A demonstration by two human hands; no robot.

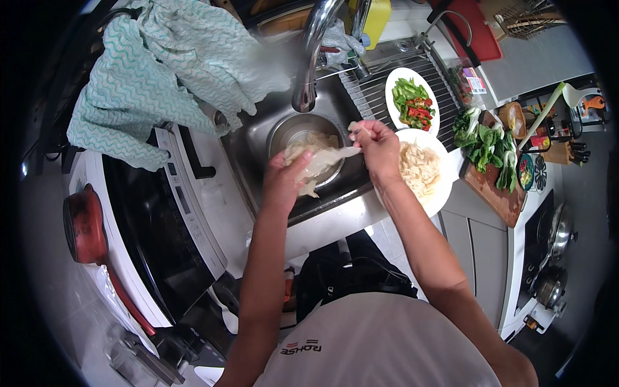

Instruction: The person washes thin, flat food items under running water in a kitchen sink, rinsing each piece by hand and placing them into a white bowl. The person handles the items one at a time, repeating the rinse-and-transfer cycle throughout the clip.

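My left hand [281, 187] holds a clump of pale, soft, wet food [325, 160], possibly oyster mushroom or tofu skin, over a round metal bowl [289, 129] in the sink. More pale pieces lie in the bowl, partly hidden by the clump. With thumb and fingers, my right hand [378, 151] pinches a small pale piece [358, 128], close to the clump's right end. Under and beside my right wrist is a round white plate [444, 186] heaped with torn pale strips [420, 165]. Beyond it, an oval white plate [393, 83] carries sliced green peppers [407, 92] and red peppers [420, 109].
A chrome faucet [305, 67] rises above the steel sink [249, 150]. Beside it lies a roll-up drying rack [370, 92]. Cloths [130, 87] hang at left above an appliance [145, 213]. Bok choy [488, 150] rests on a wooden cutting board [498, 196] at right.
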